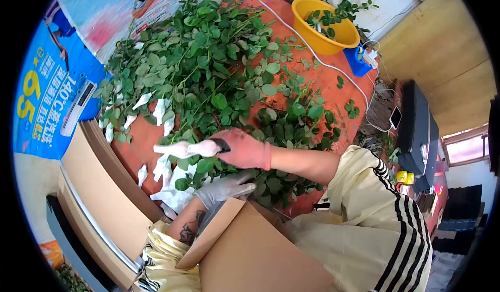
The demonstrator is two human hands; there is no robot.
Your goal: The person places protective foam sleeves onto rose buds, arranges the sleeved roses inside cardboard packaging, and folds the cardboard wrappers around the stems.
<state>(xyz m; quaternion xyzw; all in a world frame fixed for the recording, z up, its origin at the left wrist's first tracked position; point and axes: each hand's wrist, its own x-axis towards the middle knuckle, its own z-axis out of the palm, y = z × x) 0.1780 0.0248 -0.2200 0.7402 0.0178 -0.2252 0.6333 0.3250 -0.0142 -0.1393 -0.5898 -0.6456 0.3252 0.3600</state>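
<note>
So on the left some loose white-wrapped buds (158,112) are lying around the edge of the leafy stems (208,73). Two wrapped buds (188,149) poke out over the orange table (286,13) from the right hand (239,148), whose fingers are curled closed on their end. Just below, the left hand (224,189) has its fingers mostly straight beside the cardboard box (260,250); can't tell if it's holding anything.

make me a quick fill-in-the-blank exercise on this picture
The white-covered buds are at the fingers of the person's ____ hand.
The stripes on the pale sleeve are ____.
The box nearest the person is made of ____.
The leaves piled on the table are ____.

right; black; cardboard; green
</note>
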